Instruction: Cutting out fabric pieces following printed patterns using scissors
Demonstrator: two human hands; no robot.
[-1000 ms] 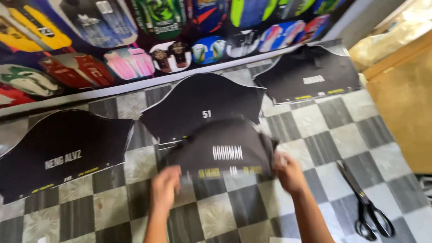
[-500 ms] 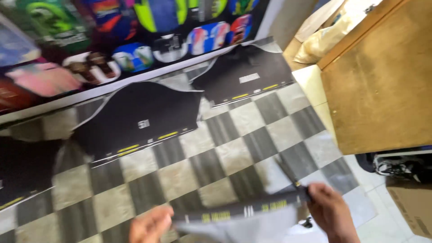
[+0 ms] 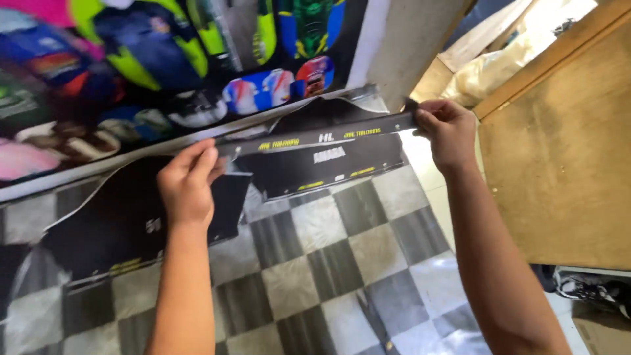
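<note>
My left hand (image 3: pixel 187 184) and my right hand (image 3: pixel 449 130) hold a black cut fabric piece (image 3: pixel 315 137) with yellow and white printing. It is raised above the table and seen almost edge-on, stretched level between the hands. Left fingers pinch its left end, right fingers pinch its right end. Below it, two more black fabric pieces lie flat: one (image 3: pixel 332 167) under the held piece, one (image 3: pixel 125 227) beneath my left forearm.
The table has a grey-and-white checkered top (image 3: pixel 315 263). A printed sheet of colourful jersey designs (image 3: pixel 151 72) runs along the far side. A brown wooden board (image 3: pixel 559 177) stands at the right. Black scissors (image 3: pixel 374 322) lie near the front edge.
Both hands lifted the black piece off the table, swung it up and to the right, and now hold it stretched in the air. The view turned right.
</note>
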